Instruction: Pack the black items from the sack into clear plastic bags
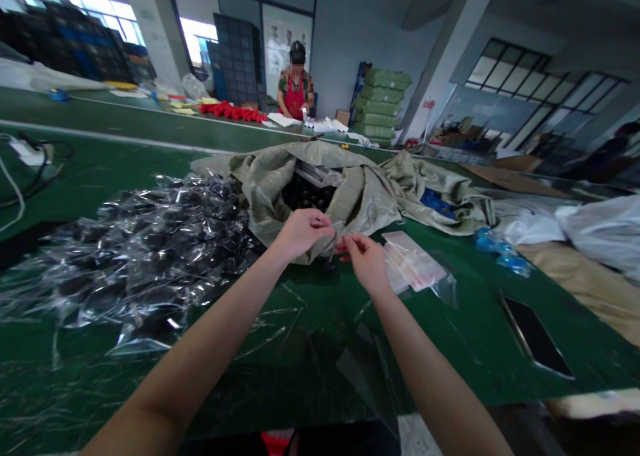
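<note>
My left hand (304, 233) is in front of the mouth of an open woven sack (270, 206), its fingers curled and pinched together. A small dark bit shows at its fingers, too little to name. Close by on the right, my right hand (366, 259) has thumb and fingertips pressed together; what is between them cannot be made out. Round black pieces (313, 195) fill the sack's opening. To the left lies a heap of dark items in clear plastic bags (165, 243). A stack of flat clear bags (415, 263) rests beside my right hand.
A phone (536, 336) lies on the green table (475, 376) at the right. Beyond are a second woven sack (440, 189), crumpled blue plastic (503, 249) and white bags (600, 233). A person in a red apron (296, 96) works across the table.
</note>
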A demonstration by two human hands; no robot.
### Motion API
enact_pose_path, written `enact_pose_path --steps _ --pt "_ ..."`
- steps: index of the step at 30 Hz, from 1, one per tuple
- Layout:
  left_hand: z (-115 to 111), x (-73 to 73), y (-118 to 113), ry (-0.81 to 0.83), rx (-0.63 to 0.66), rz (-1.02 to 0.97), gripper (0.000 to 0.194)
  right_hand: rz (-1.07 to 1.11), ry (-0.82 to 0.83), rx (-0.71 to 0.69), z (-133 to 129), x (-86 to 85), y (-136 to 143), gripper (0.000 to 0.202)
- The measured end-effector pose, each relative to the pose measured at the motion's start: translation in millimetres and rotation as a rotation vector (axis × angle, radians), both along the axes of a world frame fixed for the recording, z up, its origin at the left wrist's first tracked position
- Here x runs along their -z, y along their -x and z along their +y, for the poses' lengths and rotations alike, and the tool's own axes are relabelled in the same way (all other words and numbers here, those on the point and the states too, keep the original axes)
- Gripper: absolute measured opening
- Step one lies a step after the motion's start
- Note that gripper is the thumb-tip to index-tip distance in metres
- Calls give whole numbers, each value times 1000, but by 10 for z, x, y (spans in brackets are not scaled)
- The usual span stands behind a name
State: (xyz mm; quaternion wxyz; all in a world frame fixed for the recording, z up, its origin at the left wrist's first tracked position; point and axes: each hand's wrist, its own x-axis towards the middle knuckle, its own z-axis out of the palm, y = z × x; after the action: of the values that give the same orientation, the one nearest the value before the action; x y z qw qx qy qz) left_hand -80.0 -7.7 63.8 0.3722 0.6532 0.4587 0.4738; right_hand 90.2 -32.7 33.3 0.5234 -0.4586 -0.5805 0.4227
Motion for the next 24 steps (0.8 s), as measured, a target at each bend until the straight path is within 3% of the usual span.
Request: enact_pose_path --steps 3,6,9,12,14,16,19,22,24 --pt "-44 -17 -7 -139 -36 126 20 101 72 -47 -1 -45 35 36" --pt "-98 -22 -52 -225 68 282 25 195 100 -85 17 -65 83 35" --pt "-136 -63 -69 -240 94 365 32 277 122 -37 85 -27 95 29" --pt "-206 -119 -109 -240 74 471 18 341 153 6 170 23 66 23" --pt "-312 -92 -225 -234 177 662 20 366 159 29 211 35 42 19" --pt "-460 35 -432 -206 384 887 35 383 173 38 230 26 26 16" --pt "-666 363 -795 -144 560 1132 56 392 195 19 223 -4 5 15" --pt "-748 636 -1004 -49 650 1242 55 400 184 -10 210 -29 -61 15" --pt "-741 702 -1018 -19 665 1274 55 405 173 -22 215 -47 -149 16"
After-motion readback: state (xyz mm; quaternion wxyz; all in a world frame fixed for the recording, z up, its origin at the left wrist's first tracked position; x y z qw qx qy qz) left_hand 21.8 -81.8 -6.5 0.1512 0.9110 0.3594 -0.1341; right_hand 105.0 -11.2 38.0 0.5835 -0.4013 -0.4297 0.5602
